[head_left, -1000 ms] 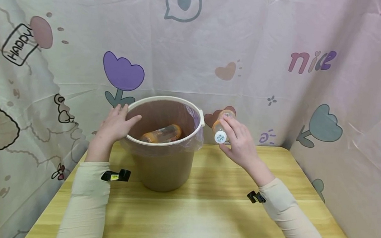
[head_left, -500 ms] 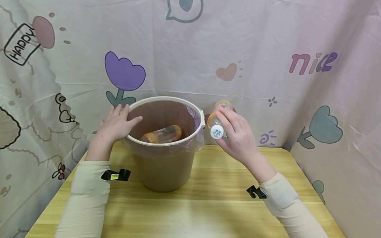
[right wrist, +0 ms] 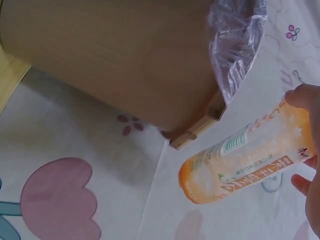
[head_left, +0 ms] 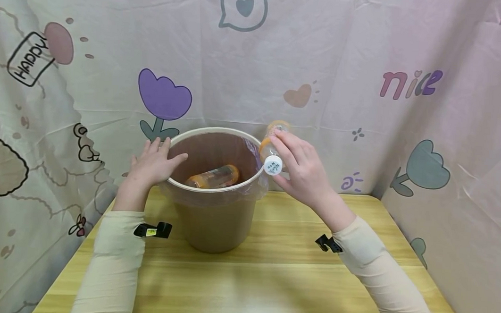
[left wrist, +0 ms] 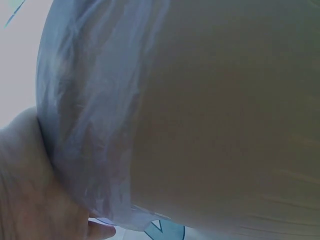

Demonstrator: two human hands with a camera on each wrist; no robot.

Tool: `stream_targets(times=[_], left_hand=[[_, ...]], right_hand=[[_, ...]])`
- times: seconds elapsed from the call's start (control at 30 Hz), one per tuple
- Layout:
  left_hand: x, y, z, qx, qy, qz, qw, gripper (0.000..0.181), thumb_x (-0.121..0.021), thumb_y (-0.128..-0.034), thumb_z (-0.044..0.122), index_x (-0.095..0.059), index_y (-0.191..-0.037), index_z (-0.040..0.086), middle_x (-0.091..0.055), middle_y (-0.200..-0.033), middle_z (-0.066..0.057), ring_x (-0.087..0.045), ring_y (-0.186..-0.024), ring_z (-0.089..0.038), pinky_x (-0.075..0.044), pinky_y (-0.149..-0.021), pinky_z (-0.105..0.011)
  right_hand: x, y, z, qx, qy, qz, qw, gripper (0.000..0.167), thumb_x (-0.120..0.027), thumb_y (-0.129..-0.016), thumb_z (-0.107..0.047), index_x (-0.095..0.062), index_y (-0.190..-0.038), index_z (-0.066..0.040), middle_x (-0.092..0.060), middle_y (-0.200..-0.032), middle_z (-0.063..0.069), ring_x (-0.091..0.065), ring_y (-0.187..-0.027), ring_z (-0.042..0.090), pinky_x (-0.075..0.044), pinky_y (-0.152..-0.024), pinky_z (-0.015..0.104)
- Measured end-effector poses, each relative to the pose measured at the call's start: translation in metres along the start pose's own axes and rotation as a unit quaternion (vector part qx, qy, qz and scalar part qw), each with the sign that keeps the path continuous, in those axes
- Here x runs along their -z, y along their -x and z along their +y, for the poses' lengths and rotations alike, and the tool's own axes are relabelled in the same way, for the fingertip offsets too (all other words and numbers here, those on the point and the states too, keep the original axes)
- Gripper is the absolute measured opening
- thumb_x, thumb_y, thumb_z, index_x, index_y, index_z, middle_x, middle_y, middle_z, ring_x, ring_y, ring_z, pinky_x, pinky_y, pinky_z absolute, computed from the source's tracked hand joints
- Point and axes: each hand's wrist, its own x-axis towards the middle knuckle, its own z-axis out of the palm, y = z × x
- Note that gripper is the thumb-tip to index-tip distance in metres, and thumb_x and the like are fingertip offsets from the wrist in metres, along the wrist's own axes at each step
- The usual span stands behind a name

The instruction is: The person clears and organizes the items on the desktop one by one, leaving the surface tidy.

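Note:
My right hand (head_left: 302, 173) grips an orange-labelled plastic bottle (head_left: 270, 145) with a white cap, tilted beside the right rim of a brown trash bin (head_left: 214, 228). In the right wrist view the bottle (right wrist: 240, 160) looks see-through and empty, its base pointing past the bin's outer wall. Fingers spread and straight, my left hand (head_left: 151, 166) rests against the bin's left rim. The left wrist view shows that hand (left wrist: 40, 185) touching the plastic liner (left wrist: 100, 110) folded over the rim. Inside the bin lies another orange-labelled bottle (head_left: 214, 177) on its side.
The bin stands on a light wooden table (head_left: 243, 288), left of its middle. A printed cloth (head_left: 344, 62) hangs behind the table and along both sides.
My right hand has moved left and slightly up with the bottle, bringing it to the bin's right rim. The left hand and the bin stay in place.

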Motion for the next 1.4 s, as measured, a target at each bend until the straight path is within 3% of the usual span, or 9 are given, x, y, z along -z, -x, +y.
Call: stream_targets(times=[0.2, 0.5, 0.77, 1.1, 1.4], left_hand=[[-0.001, -0.001, 0.000, 0.000, 0.005, 0.000, 1.0000, 0.093, -0.026, -0.0953, 0.069, 0.001, -0.156, 0.004, 0.006, -0.161, -0.029, 0.015, -0.147, -0.048, 0.006, -0.109, -0.076], [-0.002, -0.003, -0.001, -0.002, 0.013, -0.003, 0.9999, 0.093, -0.026, -0.0951, 0.070, 0.002, -0.156, 0.005, 0.007, -0.161, -0.028, 0.014, -0.147, -0.047, 0.003, -0.109, -0.077], [-0.003, -0.004, -0.001, -0.001, 0.019, -0.002, 0.9998, 0.093, -0.026, -0.0951, 0.070, 0.002, -0.156, 0.005, 0.006, -0.161, -0.028, 0.014, -0.147, -0.047, 0.002, -0.110, -0.076], [-0.003, -0.003, -0.001, -0.003, 0.019, 0.001, 0.9998, 0.093, -0.026, -0.0952, 0.069, 0.001, -0.157, 0.005, 0.005, -0.161, -0.028, 0.013, -0.148, -0.047, 0.002, -0.110, -0.076], [-0.003, -0.003, 0.000, -0.005, 0.021, -0.003, 0.9998, 0.093, -0.026, -0.0952, 0.070, 0.002, -0.156, 0.005, 0.006, -0.161, -0.028, 0.013, -0.148, -0.047, 0.002, -0.110, -0.076]], right_hand=[[-0.008, -0.010, -0.006, 0.000, -0.012, -0.006, 0.9999, 0.066, -0.077, -0.076, -0.012, -0.050, -0.136, 0.000, -0.055, -0.136, 0.018, -0.053, -0.125, 0.033, -0.046, -0.102, 0.044], [-0.025, -0.016, -0.017, -0.005, -0.044, 0.015, 0.9989, 0.061, -0.076, -0.078, -0.012, -0.051, -0.133, 0.000, -0.057, -0.134, 0.018, -0.056, -0.124, 0.031, -0.048, -0.102, 0.042], [-0.033, -0.015, -0.023, -0.020, -0.072, 0.000, 0.9972, 0.064, -0.079, -0.080, -0.020, -0.051, -0.135, -0.002, -0.058, -0.134, 0.017, -0.056, -0.124, 0.030, -0.047, -0.104, 0.042], [-0.034, -0.014, -0.027, -0.051, -0.060, -0.074, 0.9941, 0.072, -0.082, -0.078, -0.032, -0.051, -0.137, -0.005, -0.060, -0.130, 0.012, -0.055, -0.125, 0.030, -0.047, -0.102, 0.047], [-0.032, -0.013, -0.028, -0.093, -0.030, -0.154, 0.9832, 0.076, -0.075, -0.082, -0.043, -0.046, -0.144, -0.010, -0.059, -0.131, 0.010, -0.055, -0.125, 0.028, -0.048, -0.099, 0.046]])
